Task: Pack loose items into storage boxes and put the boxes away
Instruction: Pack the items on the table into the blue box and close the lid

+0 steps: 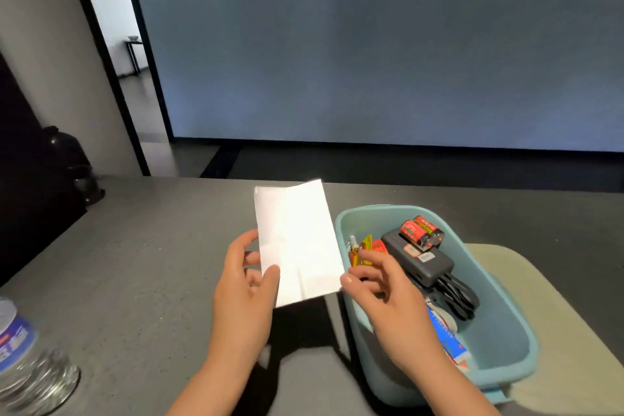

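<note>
Left hand (243, 284): thumb and fingers pinch the near-left corner of the folded white paper (297, 240).
Paper: held above the table (135, 263), just left of the teal storage box (506, 341); likely light, limp, easily creased; best held by an edge.
Right hand (385, 290): fingers loosely curled at the paper's near-right corner; contact unclear.
Box: near-right table corner, holding batteries (422, 230) and a power bank (422, 258).

White paper (297, 243), light blue box (499, 331), red batteries (422, 230), dark grey table (152, 263).

No readable text: print on the red batteries (422, 232), power bank (418, 257) sticker, blue packet (450, 341) and water bottle (17, 338) label is blurred (too small, illegible throughout).
</note>
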Demonstrator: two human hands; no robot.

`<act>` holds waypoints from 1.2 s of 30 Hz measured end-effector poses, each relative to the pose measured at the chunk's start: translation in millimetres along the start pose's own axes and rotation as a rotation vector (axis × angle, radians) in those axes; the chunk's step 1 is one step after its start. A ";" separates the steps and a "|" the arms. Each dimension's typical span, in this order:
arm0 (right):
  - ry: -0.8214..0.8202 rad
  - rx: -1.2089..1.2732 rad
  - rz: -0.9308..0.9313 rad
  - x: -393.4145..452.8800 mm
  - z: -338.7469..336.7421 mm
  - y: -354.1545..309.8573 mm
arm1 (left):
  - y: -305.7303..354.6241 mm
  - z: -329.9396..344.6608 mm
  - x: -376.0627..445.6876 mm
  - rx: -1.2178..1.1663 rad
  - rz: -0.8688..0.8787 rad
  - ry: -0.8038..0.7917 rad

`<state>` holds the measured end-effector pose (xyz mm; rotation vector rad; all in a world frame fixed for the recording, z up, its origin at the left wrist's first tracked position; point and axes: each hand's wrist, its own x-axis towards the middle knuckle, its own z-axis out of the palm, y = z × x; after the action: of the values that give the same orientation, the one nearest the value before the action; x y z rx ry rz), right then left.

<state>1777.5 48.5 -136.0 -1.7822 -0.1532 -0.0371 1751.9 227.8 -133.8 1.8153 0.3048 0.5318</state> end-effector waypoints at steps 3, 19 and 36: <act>0.066 0.003 -0.019 1.1 -13.7 -9.7 | 25.7 24.1 -9.9 -0.103 0.053 -0.121; 0.072 -0.910 0.120 -5.5 -140.9 18.7 | -17.9 96.5 -31.1 0.264 0.231 -0.395; -0.136 -1.192 -0.042 88.0 -68.9 51.3 | -17.1 95.8 -32.2 0.266 0.157 -0.427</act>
<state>1875.1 -22.0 -161.2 -2.9730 -0.3039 -0.0395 1773.1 138.4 -179.1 2.1680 -0.0639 0.2039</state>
